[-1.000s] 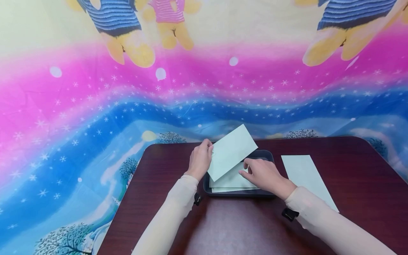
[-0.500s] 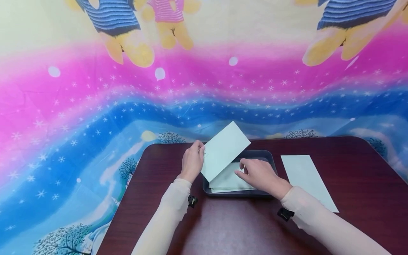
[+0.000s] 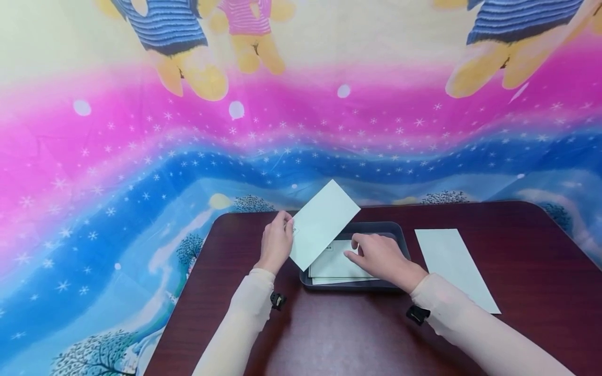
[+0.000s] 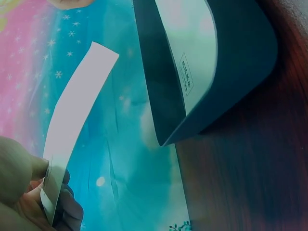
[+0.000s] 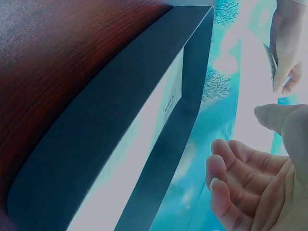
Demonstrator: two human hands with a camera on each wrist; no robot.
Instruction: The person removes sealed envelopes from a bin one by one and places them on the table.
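In the head view my left hand [image 3: 276, 243] pinches one end of a pale envelope [image 3: 324, 224], raised and tilted over the left part of a dark tray [image 3: 352, 287]. The left wrist view shows that envelope [image 4: 79, 115] bending slightly between thumb and fingers. Inside the tray lies a stack of similar envelopes [image 3: 331, 267], the top one bearing a small printed box. My right hand [image 3: 383, 258] hovers over the tray's right side. Its fingers are loosely curved with nothing between them, as the right wrist view of that hand [image 5: 255, 183] shows.
Another pale envelope [image 3: 453, 266] lies flat on the dark red wooden table [image 3: 338, 334], right of the tray. A colourful cloth [image 3: 282, 120] printed with bears and snowflakes hangs just behind the table's back edge.
My left hand has moved left with its envelope, uncovering more of the stack and a printed box. My right hand has shifted slightly left over the tray.
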